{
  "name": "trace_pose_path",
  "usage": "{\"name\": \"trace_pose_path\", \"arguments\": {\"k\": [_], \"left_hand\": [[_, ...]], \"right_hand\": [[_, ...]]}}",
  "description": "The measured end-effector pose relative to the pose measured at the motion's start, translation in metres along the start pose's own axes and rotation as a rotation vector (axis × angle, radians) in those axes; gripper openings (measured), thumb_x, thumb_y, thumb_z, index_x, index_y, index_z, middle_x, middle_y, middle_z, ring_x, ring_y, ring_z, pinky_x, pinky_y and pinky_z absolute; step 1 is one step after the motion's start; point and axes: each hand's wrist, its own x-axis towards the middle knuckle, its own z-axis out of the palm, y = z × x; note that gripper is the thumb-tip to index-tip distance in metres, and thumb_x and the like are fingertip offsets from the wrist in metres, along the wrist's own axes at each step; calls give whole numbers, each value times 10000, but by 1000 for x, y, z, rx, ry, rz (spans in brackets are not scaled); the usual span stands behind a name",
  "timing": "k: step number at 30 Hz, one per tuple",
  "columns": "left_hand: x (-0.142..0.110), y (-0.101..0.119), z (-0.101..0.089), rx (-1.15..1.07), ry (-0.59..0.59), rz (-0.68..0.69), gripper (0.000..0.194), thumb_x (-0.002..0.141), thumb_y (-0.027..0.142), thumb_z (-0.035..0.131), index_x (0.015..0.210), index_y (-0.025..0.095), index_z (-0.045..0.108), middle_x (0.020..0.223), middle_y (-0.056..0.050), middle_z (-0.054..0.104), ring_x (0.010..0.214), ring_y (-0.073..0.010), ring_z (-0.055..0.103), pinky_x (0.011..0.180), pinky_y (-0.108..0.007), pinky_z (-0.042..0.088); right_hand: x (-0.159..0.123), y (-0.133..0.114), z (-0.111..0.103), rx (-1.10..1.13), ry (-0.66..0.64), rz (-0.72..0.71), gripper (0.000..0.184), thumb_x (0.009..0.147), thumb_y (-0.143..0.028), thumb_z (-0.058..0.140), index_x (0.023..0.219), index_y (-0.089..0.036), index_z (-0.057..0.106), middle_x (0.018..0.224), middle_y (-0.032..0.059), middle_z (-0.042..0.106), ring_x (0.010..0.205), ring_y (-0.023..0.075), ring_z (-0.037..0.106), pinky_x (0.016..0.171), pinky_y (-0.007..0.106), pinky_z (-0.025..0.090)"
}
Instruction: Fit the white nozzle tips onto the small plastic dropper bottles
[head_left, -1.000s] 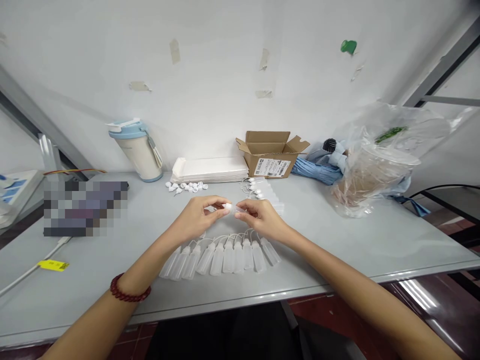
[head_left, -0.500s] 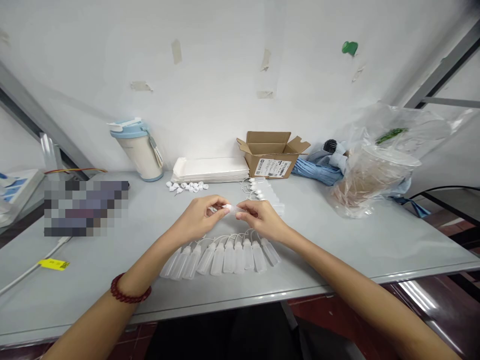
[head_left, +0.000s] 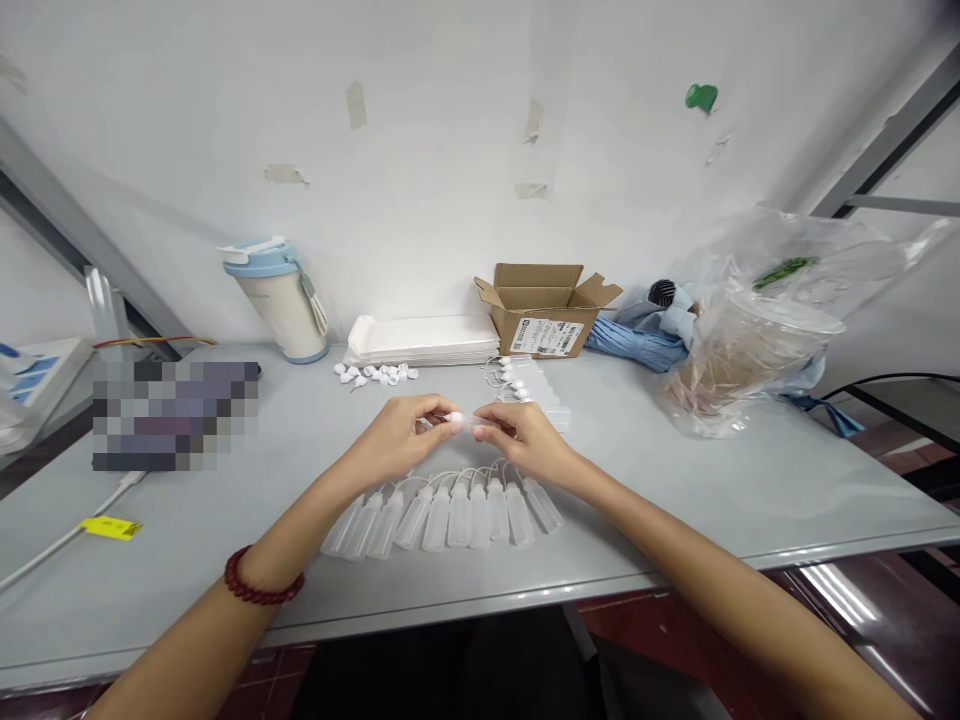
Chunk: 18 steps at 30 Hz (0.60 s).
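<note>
Over the middle of the table my left hand (head_left: 405,434) pinches the white cap (head_left: 454,417) of a small translucent squeeze bottle. The bottle's body (head_left: 469,422) lies sideways between my hands, mostly hidden by the fingers of my right hand (head_left: 521,437), which are closed round it. Below my hands lies a row of similar bottles (head_left: 457,515) with thin pale tubes at their necks. Behind my right hand more bottles (head_left: 536,383), with white tips, lie in a stack. Several loose white caps (head_left: 386,374) sit behind my left hand.
Along the wall stand a cream and blue tumbler (head_left: 274,305), a stack of flat white boxes (head_left: 427,338) and an open cardboard box (head_left: 540,325). Blue cloth (head_left: 637,340) and a plastic bag with a tub (head_left: 750,350) are at right. A white cable (head_left: 60,545) runs at left.
The view has shifted very slightly. Both hands keep the same grip on the bottle and its cap; nothing else has visibly moved.
</note>
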Motion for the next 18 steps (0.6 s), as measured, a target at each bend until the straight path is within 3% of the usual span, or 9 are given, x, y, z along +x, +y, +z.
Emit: {"name": "trace_pose_path", "arguments": {"k": [4, 9, 15, 18], "left_hand": [[0, 1, -2, -5, 12, 24, 225, 818, 342, 546, 945, 207, 673, 1008, -37, 692, 888, -202, 616, 713, -277, 474], [0, 4, -2, -44, -10, -46, 299, 808, 385, 551, 1012, 203, 671, 1080, -47, 680, 916, -215, 617, 746, -295, 484], [1, 1, -1, -96, -33, -119, 391, 846, 479, 476, 701, 157, 644, 704, -35, 671, 665, -166, 612, 609, -254, 460], [2, -1, -1, -108, -59, -161, 409, 837, 494, 480, 649, 154, 604, 679, -34, 653, 610, -152, 592, 571, -248, 452]], "right_hand": [[0, 0, -1, 8, 9, -3, 143, 849, -198, 532, 804, -127, 648, 662, 9, 614, 562, 95, 472, 563, 219, 347], [0, 0, 0, -1, 22, -30, 144, 852, -201, 534, 800, -125, 645, 643, 2, 590, 549, 89, 447, 553, 212, 335], [0, -1, 1, -36, 15, -66, 171, 867, -223, 526, 789, -122, 641, 618, -8, 543, 544, 86, 419, 556, 214, 324], [0, -1, 1, -58, 18, -74, 167, 867, -226, 529, 792, -123, 637, 631, -2, 555, 551, 89, 428, 564, 218, 328]]}}
